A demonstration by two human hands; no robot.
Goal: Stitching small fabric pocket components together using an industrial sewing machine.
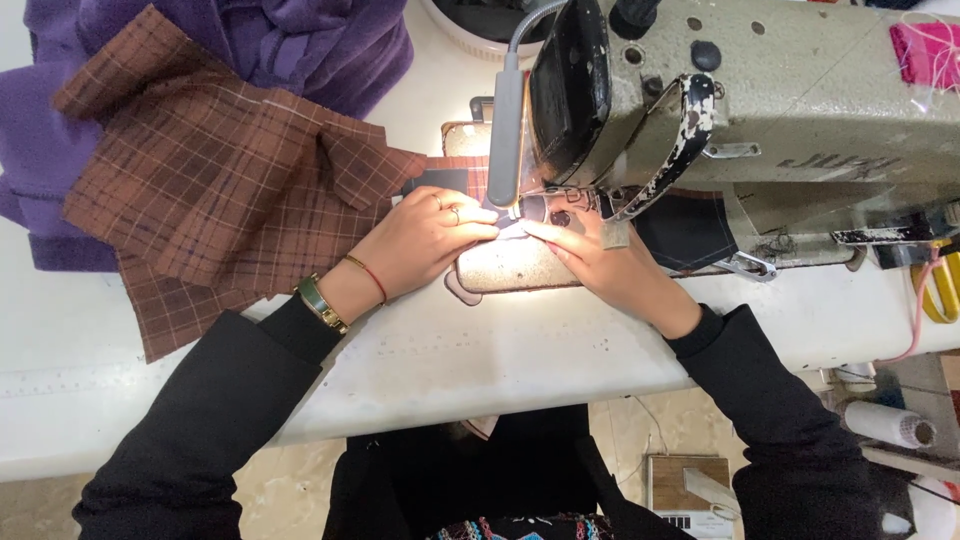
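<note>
- Brown checked cloth (215, 195) lies on the left of the white table (520, 350), with purple cloth (300, 40) behind it.
- Left hand (425, 240) rests flat, fingers (470, 222) close together, pressing a small dark piece (515, 228) under the needle.
- Right hand (600, 265) presses the same piece, fingers stretched out flat.
- Sewing machine (790, 110) stands above both hands, grey and worn.

Both arms, in black sleeves, reach forward and converge. The left hand (425, 240) lies palm down, fingers extended rightward. The right hand (600, 262) mirrors it, fingertips nearly meeting.
</note>
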